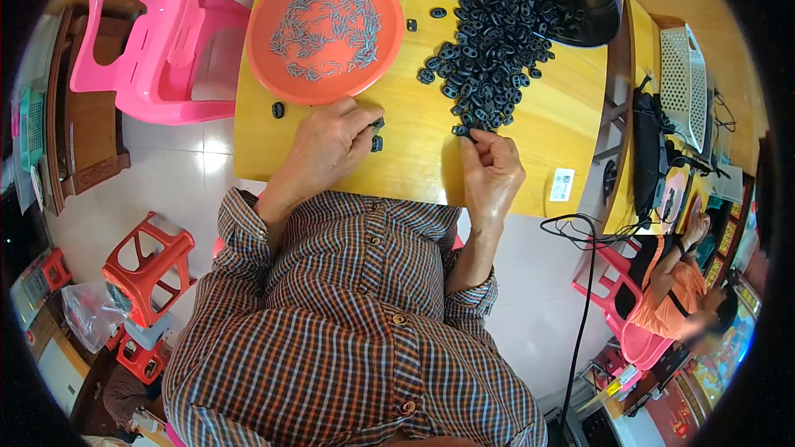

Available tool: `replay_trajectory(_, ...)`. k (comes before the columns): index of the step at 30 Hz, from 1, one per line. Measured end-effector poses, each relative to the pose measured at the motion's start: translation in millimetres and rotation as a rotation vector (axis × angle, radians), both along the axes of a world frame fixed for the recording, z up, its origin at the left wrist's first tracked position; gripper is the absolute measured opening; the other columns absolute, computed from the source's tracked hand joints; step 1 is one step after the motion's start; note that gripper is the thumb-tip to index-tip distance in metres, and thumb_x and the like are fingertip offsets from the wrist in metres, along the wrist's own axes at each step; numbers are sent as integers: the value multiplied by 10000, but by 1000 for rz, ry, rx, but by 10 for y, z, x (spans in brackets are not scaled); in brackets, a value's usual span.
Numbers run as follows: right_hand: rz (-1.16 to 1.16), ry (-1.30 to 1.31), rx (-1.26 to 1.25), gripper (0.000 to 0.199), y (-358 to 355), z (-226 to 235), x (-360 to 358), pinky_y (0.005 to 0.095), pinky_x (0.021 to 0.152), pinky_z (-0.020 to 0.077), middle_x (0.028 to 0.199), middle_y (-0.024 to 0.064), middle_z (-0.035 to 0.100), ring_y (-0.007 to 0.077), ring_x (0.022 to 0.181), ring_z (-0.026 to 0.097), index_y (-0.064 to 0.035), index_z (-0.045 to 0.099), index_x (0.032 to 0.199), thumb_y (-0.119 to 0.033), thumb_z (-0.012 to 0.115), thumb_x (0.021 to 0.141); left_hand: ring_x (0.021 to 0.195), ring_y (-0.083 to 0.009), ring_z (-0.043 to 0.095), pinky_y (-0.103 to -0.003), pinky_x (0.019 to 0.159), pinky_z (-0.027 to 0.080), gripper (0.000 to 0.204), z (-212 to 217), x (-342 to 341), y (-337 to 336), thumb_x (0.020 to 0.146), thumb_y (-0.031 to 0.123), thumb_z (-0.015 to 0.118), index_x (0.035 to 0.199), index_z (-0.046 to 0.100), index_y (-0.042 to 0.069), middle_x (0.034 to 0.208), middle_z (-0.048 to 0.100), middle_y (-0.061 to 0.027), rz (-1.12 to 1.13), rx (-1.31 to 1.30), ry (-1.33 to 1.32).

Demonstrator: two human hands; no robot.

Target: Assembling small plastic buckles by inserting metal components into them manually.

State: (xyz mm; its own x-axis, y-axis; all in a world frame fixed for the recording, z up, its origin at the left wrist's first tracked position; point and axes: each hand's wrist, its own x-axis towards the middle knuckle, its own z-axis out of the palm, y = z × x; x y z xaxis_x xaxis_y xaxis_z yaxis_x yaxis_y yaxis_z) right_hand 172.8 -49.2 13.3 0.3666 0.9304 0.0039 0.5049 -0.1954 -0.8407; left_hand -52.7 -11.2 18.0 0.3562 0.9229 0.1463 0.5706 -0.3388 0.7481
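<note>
Pinching two black pieces (377,133), both hands (327,147)

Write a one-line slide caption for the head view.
Left hand and right hand pick small black plastic parts beside an orange plate of metal pins.

Beside the wooden table (530,128): one orange plate (273,50) of countless small metal pins (327,29) — one black tub (609,8) — two pink chairs (157,41), two red stools (145,269).

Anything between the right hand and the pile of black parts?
Nothing visible. The right hand is already at the near edge of the black parts pile, fingers touching a piece on the bare yellow table.
</note>
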Motion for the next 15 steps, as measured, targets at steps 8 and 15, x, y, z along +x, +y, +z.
replay_trajectory(8,-78,44,99,74,2,-39,-54,188,528,411,706,-8,573,32,579,479,8,665,871,-17,679,803,622,-282,554,-373,574,443,278,25,-20,-14,739,-22,623,1016,620,5,697,531,-135,15,-16,34)
replay_trajectory(15,32,-165,197,154,15,-73,-177,232,541,446,757,72,577,117,578,548,-25,682,932,8,672,783,623,-268,565,-358,567,447,305,54,-14,-23,747,-17,627,1051,606,0,743,556,-140,19,-26,52)
